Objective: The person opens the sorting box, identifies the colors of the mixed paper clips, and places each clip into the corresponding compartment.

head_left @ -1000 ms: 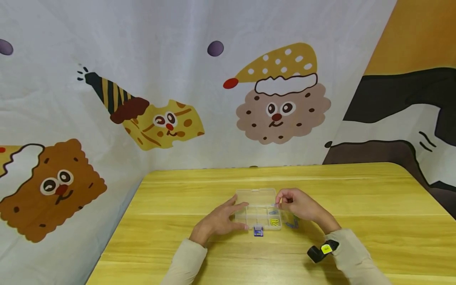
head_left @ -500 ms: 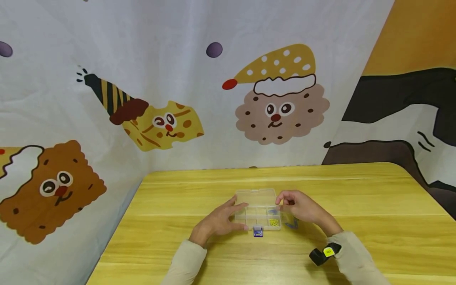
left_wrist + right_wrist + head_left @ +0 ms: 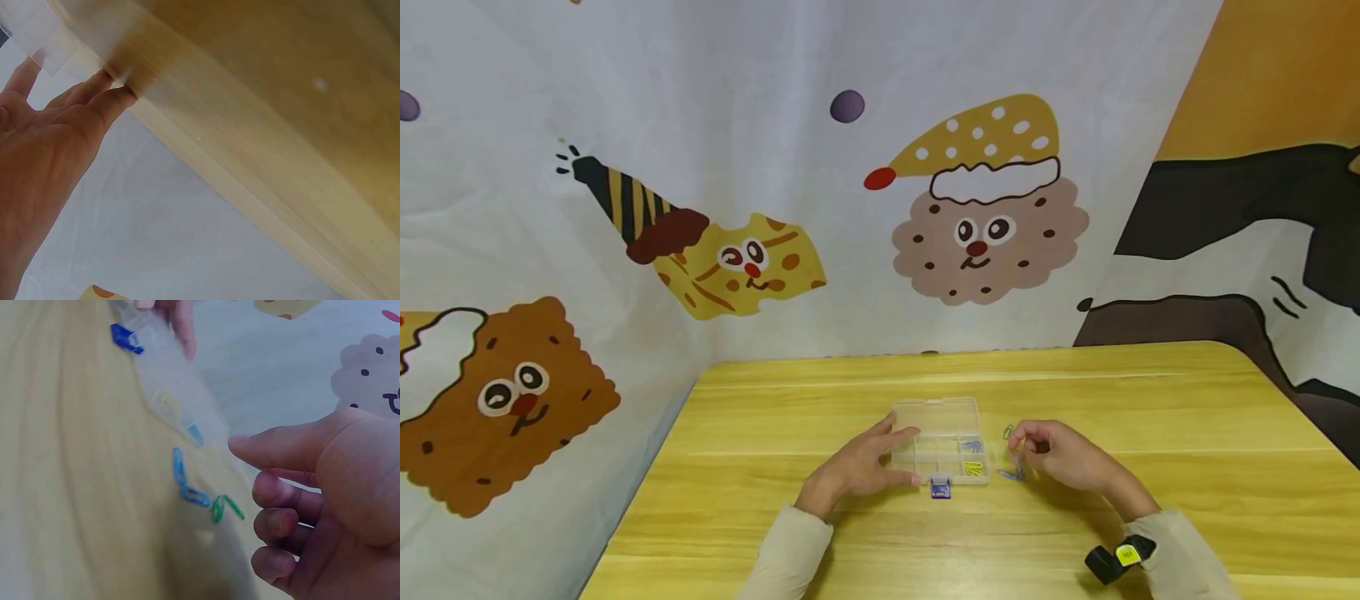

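Observation:
A clear divided plastic box [image 3: 936,417] sits with its lid raised and a dark blue latch [image 3: 940,489] at the front. Blue paper clips [image 3: 972,447] lie in its back right compartment, with yellow paper clips [image 3: 973,469] in the front right one. My left hand [image 3: 861,462] spreads over the box's left end, thumb at the front edge and fingers farther back. Beside the loose blue paper clips [image 3: 179,465] and green paper clips [image 3: 217,509], right of the box, hovers my right hand [image 3: 1060,452]. Its fingers bend loosely, and nothing shows between thumb and fingertips.
The wooden table [image 3: 790,400] extends around the box, its back edge meeting a cartoon-printed cloth [image 3: 775,67]. A black wrist-worn device [image 3: 1108,564] hangs at the right sleeve, close over the table.
My right hand has moved from the box's back right compartment rightward and nearer to me, uncovering a green paper clip on the table. The left hand keeps its place on the box.

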A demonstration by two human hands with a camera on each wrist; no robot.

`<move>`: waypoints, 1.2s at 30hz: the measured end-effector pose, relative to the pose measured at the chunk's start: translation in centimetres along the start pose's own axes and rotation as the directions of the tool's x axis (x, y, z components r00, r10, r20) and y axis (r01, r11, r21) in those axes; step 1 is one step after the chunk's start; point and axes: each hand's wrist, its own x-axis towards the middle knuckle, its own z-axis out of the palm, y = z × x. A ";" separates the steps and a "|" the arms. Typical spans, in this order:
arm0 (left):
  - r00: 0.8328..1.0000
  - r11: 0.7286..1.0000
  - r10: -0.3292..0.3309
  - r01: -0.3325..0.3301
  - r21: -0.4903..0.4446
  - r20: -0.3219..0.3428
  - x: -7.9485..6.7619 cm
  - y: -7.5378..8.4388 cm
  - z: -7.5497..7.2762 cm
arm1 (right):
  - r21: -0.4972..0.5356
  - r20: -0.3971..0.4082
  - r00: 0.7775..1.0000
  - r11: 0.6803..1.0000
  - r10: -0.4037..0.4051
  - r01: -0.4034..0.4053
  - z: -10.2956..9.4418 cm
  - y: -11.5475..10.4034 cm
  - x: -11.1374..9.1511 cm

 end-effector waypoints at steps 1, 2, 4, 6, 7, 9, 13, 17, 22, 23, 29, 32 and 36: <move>1.000 1.000 -0.001 0.001 0.001 0.000 0.0 0.0 0.0 | 0.015 0.013 1.000 1.000 -0.001 0.000 0.0 0.2 -0.1; 1.000 1.000 -0.001 0.001 -0.001 0.000 0.0 0.0 0.0 | 0.031 0.027 1.000 1.000 -0.001 0.000 0.1 0.3 -0.2; 1.000 1.000 -0.004 0.004 -0.005 -0.001 0.0 0.0 0.0 | 0.040 0.046 0.999 0.999 -0.012 0.010 0.4 0.6 -0.3; 1.000 1.000 -0.006 0.006 -0.010 -0.001 0.0 0.0 0.0 | 0.034 0.052 0.998 0.999 -0.017 0.015 0.6 1.0 -0.4; 1.000 1.000 -0.005 0.005 -0.013 0.000 0.0 0.0 0.0 | 0.031 0.055 0.998 0.999 -0.017 0.015 0.8 1.1 -0.4; 1.000 1.000 -0.003 0.003 -0.018 0.000 0.0 0.0 0.1 | 0.015 0.053 0.998 1.000 -0.017 0.017 1.0 1.3 -0.4; 1.000 1.000 0.000 0.000 -0.014 0.002 0.1 -0.1 0.1 | 0.019 0.049 0.999 1.000 -0.010 0.009 1.1 1.5 -0.5; 1.000 1.000 -0.004 0.004 -0.008 0.004 0.0 -0.1 0.1 | 0.024 0.048 0.999 1.000 -0.002 0.001 1.2 1.5 -0.8; 1.000 1.000 -0.004 0.004 -0.009 0.002 0.0 -0.1 0.1 | 0.008 0.049 0.999 1.000 0.013 -0.014 1.4 1.3 -0.9; 1.000 1.000 -0.006 0.006 -0.010 0.002 0.0 -0.1 0.1 | 0.002 0.047 0.999 1.000 0.018 -0.018 1.4 1.3 -0.9; 1.000 1.000 -0.010 0.010 -0.022 0.003 -0.1 0.0 0.0 | -0.055 0.026 0.999 0.997 0.046 -0.045 1.7 1.2 -0.8; 1.000 1.000 -0.005 0.005 -0.024 0.005 -0.1 0.1 0.0 | -0.092 0.009 0.998 0.994 0.058 -0.057 1.8 1.2 -0.7; 1.000 1.000 0.000 0.000 -0.014 0.006 -0.1 0.1 -0.1 | -0.128 -0.001 0.998 0.990 0.062 -0.062 2.0 1.1 -0.6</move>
